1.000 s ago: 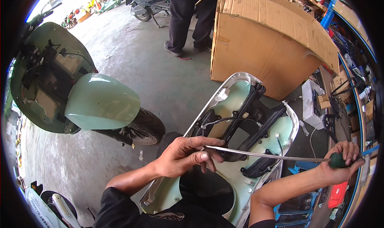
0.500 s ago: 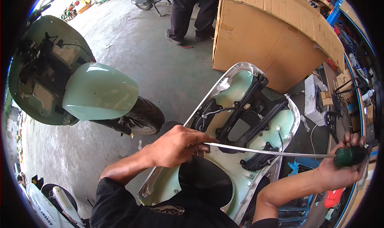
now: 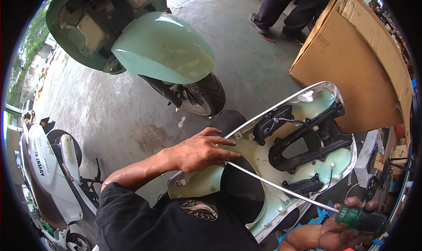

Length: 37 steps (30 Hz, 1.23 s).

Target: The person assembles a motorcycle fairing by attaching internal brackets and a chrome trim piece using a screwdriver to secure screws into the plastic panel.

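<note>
My right hand (image 3: 338,237), low on the right, is wrapped round the dark green handle of a long screwdriver (image 3: 281,188). Its thin metal shaft slants up and left over a scooter body panel (image 3: 259,156). At the shaft's far end is my left hand (image 3: 200,152), fingers stretched out and spread, with the tip by the underside of the fingers. Whether they touch it I cannot tell. The panel is pale green inside with a shiny silver rim and lies in front of me. A black frame (image 3: 303,156) and black lamp-like parts with wires are fixed in it.
Ahead stands a pale green scooter front with a fender (image 3: 167,48) over its tyre (image 3: 213,95). A large cardboard box (image 3: 347,62) is beyond the panel at right. A person in dark trousers (image 3: 274,9) stands behind it. A white scooter (image 3: 48,172) is at left.
My view has swung left. My left fingers, earlier closed round the screwdriver's tip, have spread out. My right hand with the handle has come lower, so the shaft slopes more steeply.
</note>
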Motion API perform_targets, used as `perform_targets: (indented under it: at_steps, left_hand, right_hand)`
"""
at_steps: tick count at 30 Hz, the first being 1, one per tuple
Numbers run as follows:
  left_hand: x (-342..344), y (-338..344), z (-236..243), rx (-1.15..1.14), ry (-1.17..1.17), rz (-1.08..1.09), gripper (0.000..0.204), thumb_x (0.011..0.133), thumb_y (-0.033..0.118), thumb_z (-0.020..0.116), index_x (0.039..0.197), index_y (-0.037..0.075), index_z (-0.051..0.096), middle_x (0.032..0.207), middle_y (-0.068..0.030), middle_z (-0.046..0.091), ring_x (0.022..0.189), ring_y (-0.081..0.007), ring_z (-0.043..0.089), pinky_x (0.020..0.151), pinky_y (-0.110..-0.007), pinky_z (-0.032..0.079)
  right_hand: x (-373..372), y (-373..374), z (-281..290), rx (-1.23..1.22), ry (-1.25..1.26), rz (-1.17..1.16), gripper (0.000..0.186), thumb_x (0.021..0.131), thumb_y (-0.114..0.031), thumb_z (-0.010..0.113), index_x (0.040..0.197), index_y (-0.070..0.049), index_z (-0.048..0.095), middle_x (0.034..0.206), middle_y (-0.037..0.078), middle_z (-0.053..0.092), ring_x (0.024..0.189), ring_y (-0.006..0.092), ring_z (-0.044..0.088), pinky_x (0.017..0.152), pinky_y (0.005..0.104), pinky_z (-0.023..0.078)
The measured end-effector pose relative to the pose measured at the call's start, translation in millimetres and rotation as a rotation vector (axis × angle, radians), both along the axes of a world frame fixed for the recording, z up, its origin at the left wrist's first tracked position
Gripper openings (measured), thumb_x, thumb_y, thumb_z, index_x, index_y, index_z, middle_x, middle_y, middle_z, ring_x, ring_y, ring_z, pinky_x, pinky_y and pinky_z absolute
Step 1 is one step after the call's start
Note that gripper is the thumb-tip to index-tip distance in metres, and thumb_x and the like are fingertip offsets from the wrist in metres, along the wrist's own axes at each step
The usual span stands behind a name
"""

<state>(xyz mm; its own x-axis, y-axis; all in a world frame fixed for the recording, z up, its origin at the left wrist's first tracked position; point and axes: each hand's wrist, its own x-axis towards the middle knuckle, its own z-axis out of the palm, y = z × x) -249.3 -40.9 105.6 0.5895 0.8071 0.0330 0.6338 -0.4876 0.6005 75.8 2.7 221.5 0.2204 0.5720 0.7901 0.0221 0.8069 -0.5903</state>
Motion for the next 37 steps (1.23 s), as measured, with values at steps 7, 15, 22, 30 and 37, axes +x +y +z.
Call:
perform_targets:
  at_steps: [7,15,22,30,37]
  left_hand:
    - [-37.4,-33.3,-18.2,-0.722,-0.290,0.472,0.120,0.069,0.046,0.087,0.160,0.012,0.017,0.161,-0.0209,0.024,0.146,-0.0361,0.032,0.120,-0.052,0.026]
    - [-29.7,-41.2,-40.0,-0.925,-0.611,0.312,0.096,0.077,0.011,0.057,0.161,0.010,0.012,0.152,-0.0180,0.041,0.135,-0.0239,0.044,0.115,-0.037,0.033]
    - [-28.5,-50.0,-43.7,-0.895,-0.675,0.354,0.094,0.076,0.009,0.054,0.161,0.013,0.016,0.150,-0.0170,0.045,0.135,-0.0234,0.045,0.114,-0.034,0.033]
    - [-26.9,-50.4,-40.5,-0.861,-0.673,0.365,0.099,0.071,0.018,0.058,0.160,0.007,0.017,0.153,-0.0196,0.041,0.136,-0.0254,0.042,0.116,-0.036,0.031]
    - [-28.2,-51.8,-38.5,-0.900,-0.705,0.376,0.098,0.071,0.018,0.058,0.161,0.009,0.018,0.153,-0.0195,0.040,0.138,-0.0249,0.040,0.117,-0.036,0.028]
  right_hand:
    - [-5.4,-10.4,13.5,-0.354,-0.313,0.275,0.059,0.098,-0.039,0.062,0.127,0.005,0.034,0.094,0.031,0.068,0.086,0.0298,0.070,0.076,0.0358,0.059]
    - [8.7,-3.9,-0.4,-0.409,-0.383,0.675,0.056,0.096,-0.026,0.068,0.135,-0.005,0.033,0.126,0.037,0.057,0.116,0.0300,0.062,0.093,0.0396,0.053]
    - [-36.4,-14.3,-13.4,-0.229,-0.260,0.216,0.070,0.097,-0.030,0.061,0.134,0.005,0.012,0.112,0.020,0.040,0.086,0.0332,0.069,0.059,0.0321,0.062]
    - [12.3,15.7,26.5,-0.523,-0.511,0.858,0.051,0.089,-0.013,0.074,0.124,-0.009,0.038,0.136,0.038,0.048,0.115,0.0355,0.062,0.092,0.0423,0.055]
    - [22.4,27.3,32.2,-0.330,-0.890,1.018,0.057,0.095,-0.032,0.064,0.137,-0.007,0.033,0.140,0.036,0.040,0.110,0.0349,0.063,0.091,0.0407,0.056]
